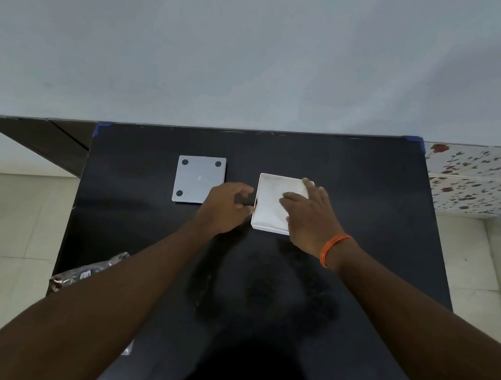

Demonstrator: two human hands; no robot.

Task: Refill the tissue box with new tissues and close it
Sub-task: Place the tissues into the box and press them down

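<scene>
A white square tissue box (266, 219) lies open on the black table (363, 234), right of centre. White tissues (274, 192) fill its inside. My right hand (310, 217) lies flat on the tissues, fingers spread, covering the box's right side. My left hand (225, 205) is at the box's left wall, fingers curled and touching its edge. The grey lid or base plate (195, 180), with dark round feet at its corners, lies flat to the left, apart from the box.
A crumpled plastic wrapper (90, 271) sits at the table's left edge, partly under my left forearm. A pale wall runs behind the table. A floral cloth (481, 181) lies to the right, tiled floor on both sides.
</scene>
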